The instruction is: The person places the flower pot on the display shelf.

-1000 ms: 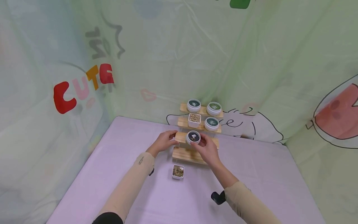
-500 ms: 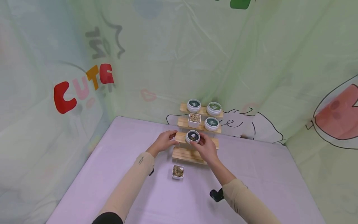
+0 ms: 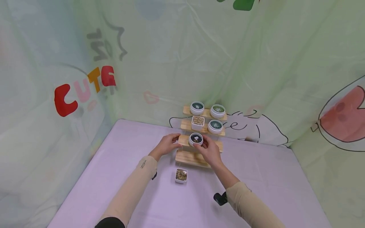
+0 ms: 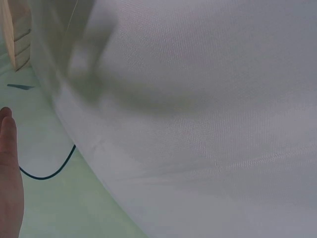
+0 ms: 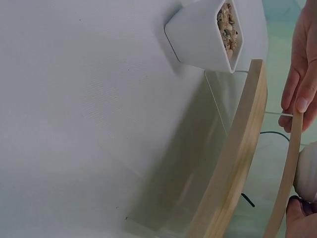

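Observation:
A tiered wooden stand (image 3: pixel 191 157) rises at the back of the table in the head view. My left hand (image 3: pixel 167 144) holds the left end of its second shelf from the bottom. In the right wrist view the thumb (image 5: pixel 303 103) of that hand lies on the shelf's front edge, with fingers beneath. My right hand (image 3: pixel 211 153) grips a round white pot (image 3: pixel 196 139) from its right side, on that same shelf. The pot has a dark filling with a pale piece in the middle. A square white pot (image 3: pixel 181 176) of gravel stands on the table before the stand.
On the shelf above sit a square gravel pot (image 3: pixel 198 123) and a round white pot (image 3: pixel 215 126). Two more round pots, a left one (image 3: pixel 197 108) and a right one (image 3: pixel 218 111), stand on the top shelf. A printed curtain (image 3: pixel 148 63) hangs close behind.
The right hand and its round pot have shifted very slightly to the left along the shelf. The left hand keeps its hold on the shelf end.

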{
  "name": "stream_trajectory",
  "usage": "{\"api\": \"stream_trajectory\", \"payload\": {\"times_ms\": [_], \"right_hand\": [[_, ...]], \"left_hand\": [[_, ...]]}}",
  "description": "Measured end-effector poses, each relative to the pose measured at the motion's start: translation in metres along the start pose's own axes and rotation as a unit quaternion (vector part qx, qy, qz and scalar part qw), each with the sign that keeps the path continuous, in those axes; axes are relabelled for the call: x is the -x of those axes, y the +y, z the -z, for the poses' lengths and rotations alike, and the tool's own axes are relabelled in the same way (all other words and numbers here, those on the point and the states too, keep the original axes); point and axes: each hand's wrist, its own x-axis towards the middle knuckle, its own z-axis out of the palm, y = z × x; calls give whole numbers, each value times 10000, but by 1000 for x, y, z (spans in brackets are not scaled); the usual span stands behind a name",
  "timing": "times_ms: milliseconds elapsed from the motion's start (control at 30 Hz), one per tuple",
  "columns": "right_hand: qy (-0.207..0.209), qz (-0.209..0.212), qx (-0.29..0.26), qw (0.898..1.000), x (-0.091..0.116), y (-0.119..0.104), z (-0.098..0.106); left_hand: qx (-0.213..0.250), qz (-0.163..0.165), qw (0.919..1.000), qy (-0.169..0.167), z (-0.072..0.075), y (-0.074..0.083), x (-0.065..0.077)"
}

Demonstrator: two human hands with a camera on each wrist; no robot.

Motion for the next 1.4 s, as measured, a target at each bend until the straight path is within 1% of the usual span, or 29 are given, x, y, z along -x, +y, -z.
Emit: {"api": "stream_trajectory", "payload": {"times_ms": [167, 300, 600, 667, 800, 900, 1133, 1200, 1333, 1400], "right_hand": [[-27, 96, -87, 9999, 7, -1, 3], [-31, 230, -163, 9996, 12, 4, 7], [-138, 20, -358, 9993, 33, 10, 16], [-180, 7, -405, 9990, 37, 10, 17], [-245, 40, -451, 9987, 45, 11, 17], [-265, 61, -388, 9989, 50, 12, 15], [-307, 10, -91, 9995, 59, 16, 10], [-300, 30, -44, 9995, 62, 17, 9], [-225, 158, 242, 9993, 67, 21, 8], [-236, 218, 246, 9992, 70, 24, 7]], "left_hand": [[35, 16, 10000, 13, -1, -1, 1], [30, -27, 10000, 14, 0, -1, 2], [1, -11, 10000, 29, 1, 1, 1], [0, -39, 10000, 43, 1, 0, 1], [-4, 6, 10000, 11, 0, 0, 1], [-12, 42, 10000, -5, 0, 0, 0], [-19, -6, 10000, 26, 1, 1, 1], [-15, -28, 10000, 28, 0, 1, 1], [-29, -71, 10000, 27, 0, 0, 1], [-31, -61, 10000, 24, 0, 0, 1]]}}
